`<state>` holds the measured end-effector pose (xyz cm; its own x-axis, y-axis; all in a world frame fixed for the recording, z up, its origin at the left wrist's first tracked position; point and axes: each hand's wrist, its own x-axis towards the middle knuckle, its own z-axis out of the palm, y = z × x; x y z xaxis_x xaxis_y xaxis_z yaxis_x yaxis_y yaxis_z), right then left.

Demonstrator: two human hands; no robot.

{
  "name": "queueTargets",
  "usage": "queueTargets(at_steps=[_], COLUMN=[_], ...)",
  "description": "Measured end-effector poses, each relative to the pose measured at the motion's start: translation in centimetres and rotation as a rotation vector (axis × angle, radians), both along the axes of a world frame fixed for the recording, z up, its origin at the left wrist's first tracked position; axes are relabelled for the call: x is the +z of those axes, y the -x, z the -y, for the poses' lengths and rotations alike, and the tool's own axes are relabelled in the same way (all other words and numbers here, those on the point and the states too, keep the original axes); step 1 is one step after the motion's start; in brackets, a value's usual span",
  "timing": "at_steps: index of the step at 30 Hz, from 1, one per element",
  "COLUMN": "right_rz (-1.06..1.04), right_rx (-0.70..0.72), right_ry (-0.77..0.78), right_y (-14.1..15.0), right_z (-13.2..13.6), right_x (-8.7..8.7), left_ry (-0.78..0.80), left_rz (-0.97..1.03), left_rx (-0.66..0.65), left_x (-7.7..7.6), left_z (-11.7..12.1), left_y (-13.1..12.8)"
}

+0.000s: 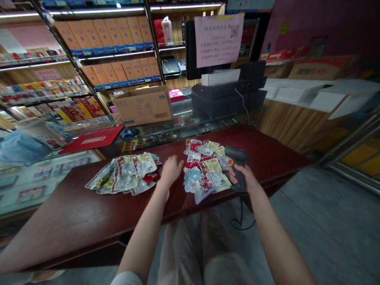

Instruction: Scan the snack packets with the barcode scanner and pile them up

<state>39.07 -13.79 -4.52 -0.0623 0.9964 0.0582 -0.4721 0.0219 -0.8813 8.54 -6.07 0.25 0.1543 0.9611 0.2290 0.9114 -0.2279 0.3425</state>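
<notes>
In my right hand [244, 177] is a dark handheld barcode scanner [236, 155], with my fingers wrapped round its grip and its cable hanging below the table edge. Just left of it lies a loose pile of shiny snack packets [214, 174], mostly yellow and red, with a light blue and purple packet [198, 185] at the front. My left hand [171, 170] is over the table between the two piles, its fingers loosely spread and nothing visible in them. Beside it on the left sits a second, overlapping pile of snack packets [126, 173].
The dark red table [97, 215] stands against a glass counter. On the counter are a cardboard box [142, 107], a red folder [92, 139] and a dark till [228, 97] with a monitor bearing a paper notice [219, 41]. Shelves of orange boxes [103, 35] rise behind.
</notes>
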Motion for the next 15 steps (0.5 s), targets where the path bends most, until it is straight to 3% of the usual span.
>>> queueTargets(at_steps=[2,6,12,15], right_rz=[0.004,0.003,0.007,0.009], right_rx=[-0.012,-0.043,-0.084,-0.092], right_ry=[0.005,0.007,0.029,0.033], right_y=[0.0,0.3,0.6,0.6], right_z=[0.1,0.2,0.1,0.0], right_x=[0.1,0.4,0.5,0.4], left_ry=[0.169,0.289,0.34,0.29], left_rz=[-0.018,-0.014,0.288,0.39], left_rx=[-0.01,-0.019,-0.011,-0.005], left_x=[-0.7,-1.3,-2.7,-3.5], left_z=[-1.2,-3.5,-5.3,-6.1], left_y=[-2.3,-4.5,-3.8,-2.9])
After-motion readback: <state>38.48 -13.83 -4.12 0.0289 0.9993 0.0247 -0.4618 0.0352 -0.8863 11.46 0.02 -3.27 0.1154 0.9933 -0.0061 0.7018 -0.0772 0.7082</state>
